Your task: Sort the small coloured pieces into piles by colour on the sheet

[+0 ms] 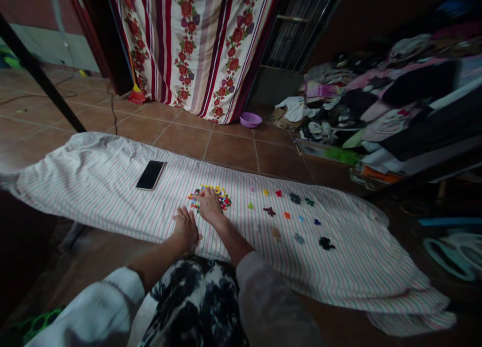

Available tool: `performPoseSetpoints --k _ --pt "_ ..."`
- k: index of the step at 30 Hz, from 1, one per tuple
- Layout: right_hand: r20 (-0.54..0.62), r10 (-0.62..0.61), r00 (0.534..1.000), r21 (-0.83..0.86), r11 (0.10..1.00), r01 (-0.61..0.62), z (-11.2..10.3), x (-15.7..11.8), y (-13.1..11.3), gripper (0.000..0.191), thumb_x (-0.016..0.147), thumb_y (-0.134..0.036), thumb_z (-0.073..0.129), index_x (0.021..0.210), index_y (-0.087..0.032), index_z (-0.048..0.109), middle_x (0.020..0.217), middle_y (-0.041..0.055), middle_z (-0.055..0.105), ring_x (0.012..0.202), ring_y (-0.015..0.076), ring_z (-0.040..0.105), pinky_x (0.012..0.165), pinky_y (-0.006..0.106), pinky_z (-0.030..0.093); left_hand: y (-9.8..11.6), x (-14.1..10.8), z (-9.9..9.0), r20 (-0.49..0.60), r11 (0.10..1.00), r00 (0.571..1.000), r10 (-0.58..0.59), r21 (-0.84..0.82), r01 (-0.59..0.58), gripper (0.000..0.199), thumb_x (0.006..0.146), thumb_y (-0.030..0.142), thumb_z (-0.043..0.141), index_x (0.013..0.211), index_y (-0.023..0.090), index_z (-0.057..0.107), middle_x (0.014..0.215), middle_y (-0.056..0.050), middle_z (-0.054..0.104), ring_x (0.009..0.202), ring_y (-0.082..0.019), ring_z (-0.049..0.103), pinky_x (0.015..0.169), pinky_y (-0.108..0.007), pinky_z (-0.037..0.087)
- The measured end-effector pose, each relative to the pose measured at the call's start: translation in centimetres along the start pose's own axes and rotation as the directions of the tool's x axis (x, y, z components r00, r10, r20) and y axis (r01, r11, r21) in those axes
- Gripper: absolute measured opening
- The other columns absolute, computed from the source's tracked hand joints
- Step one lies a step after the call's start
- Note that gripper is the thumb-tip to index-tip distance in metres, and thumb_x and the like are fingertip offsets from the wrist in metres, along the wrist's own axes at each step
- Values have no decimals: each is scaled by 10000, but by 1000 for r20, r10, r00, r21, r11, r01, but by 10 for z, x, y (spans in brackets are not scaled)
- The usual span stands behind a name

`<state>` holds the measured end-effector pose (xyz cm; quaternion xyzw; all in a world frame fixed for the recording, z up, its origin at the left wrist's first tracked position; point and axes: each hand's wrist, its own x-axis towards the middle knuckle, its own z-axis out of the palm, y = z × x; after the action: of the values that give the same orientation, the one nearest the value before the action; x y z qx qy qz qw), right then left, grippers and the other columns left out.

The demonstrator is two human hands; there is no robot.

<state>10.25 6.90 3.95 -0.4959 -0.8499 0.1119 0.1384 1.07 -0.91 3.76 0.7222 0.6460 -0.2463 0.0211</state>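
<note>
A pile of small multicoloured pieces [225, 200], too small to name, lies on a striped cloth [113, 158]. My right hand [209, 206] reaches over this pile, its fingers drawn together at the left part; whatever is between the fingertips is hidden. Just left of and nearer than the pile, my left hand [185, 229] rests on the cloth with its fingers apart. To the right, separate clusters sorted by colour include a red one [278, 193], a brown one [269, 211], a dark grey one [295, 199] and a black one [326, 243].
A phone [150, 175] lies on the cloth left of the pile. Beyond it are a tiled floor [229, 145], a purple basin [250, 119], a flowered curtain [203, 50] and a red broom [137, 95]. Heaped clothes [376, 93] fill the right side.
</note>
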Motion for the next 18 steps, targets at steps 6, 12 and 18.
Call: performPoseSetpoints --k 6,12,18 --pt "10 -33 999 39 999 33 11 1 -3 369 862 -153 554 1180 -313 653 1114 58 549 1063 209 431 932 341 334 -2 -2 -1 9 1000 1000 16 1 -16 802 863 541 413 1438 5 254 1478 -323 236 1362 -482 255 960 -542 373" --pt "-33 122 992 -15 992 -123 13 3 3 430 836 -84 513 1210 -256 637 1120 82 553 1063 211 434 947 333 330 -5 -5 -5 -7 999 999 34 -31 -34 809 865 557 396 1444 11 246 1485 -313 228 1365 -480 252 962 -546 361" --pt "-39 166 985 -35 985 -167 21 0 3 459 828 -79 507 1207 -300 640 1117 72 557 1074 217 437 963 353 317 -6 -4 0 -28 991 999 21 -128 -25 828 848 576 425 1438 20 257 1487 -310 225 1373 -481 230 983 -559 342"
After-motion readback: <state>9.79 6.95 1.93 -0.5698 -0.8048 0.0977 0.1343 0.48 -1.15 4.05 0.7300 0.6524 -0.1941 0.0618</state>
